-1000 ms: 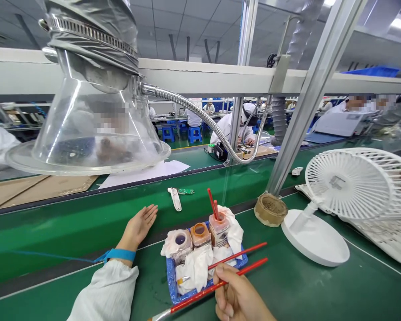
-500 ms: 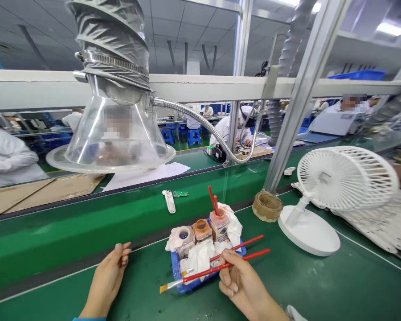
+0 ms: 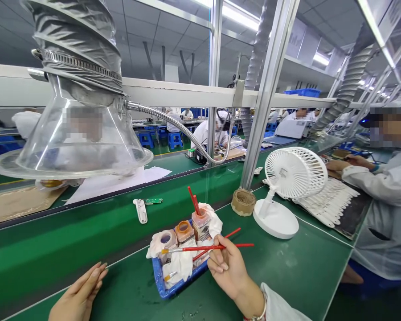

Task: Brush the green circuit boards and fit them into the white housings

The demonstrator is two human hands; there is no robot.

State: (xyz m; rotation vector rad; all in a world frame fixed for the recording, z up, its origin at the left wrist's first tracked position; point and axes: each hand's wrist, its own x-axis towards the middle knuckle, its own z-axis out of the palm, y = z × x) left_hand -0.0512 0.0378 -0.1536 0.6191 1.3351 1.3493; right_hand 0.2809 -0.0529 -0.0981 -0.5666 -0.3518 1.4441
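Note:
My right hand [image 3: 227,266] pinches a red-handled paintbrush [image 3: 195,248], held nearly level with its bristles to the left above the blue tray [image 3: 163,292]. Another red-handled brush [image 3: 230,232] lies slanted across the tray beneath it. In the tray stand several small bottles: one wrapped in white tissue [image 3: 165,239], one with an orange rim [image 3: 183,230], and a square one [image 3: 201,224] holding two red sticks. Crumpled tissue [image 3: 180,266] lies before them. My left hand [image 3: 82,292] rests left of the tray, fingers stretched out, with nothing visible in it.
A white fan [image 3: 287,178] and tape roll [image 3: 243,203] stand right of the tray. Behind is a green belt [image 3: 96,229] with a white plastic part [image 3: 141,211] and circuit board [image 3: 154,201]. A clear hood [image 3: 76,147] hangs upper left. A co-worker [image 3: 384,178] sits at right beside white pieces [image 3: 330,203].
The view has turned right, so a co-worker shows at right. The held brush has lifted and levelled, its bristles now over the tray. My left hand has moved lower and its fingers have straightened.

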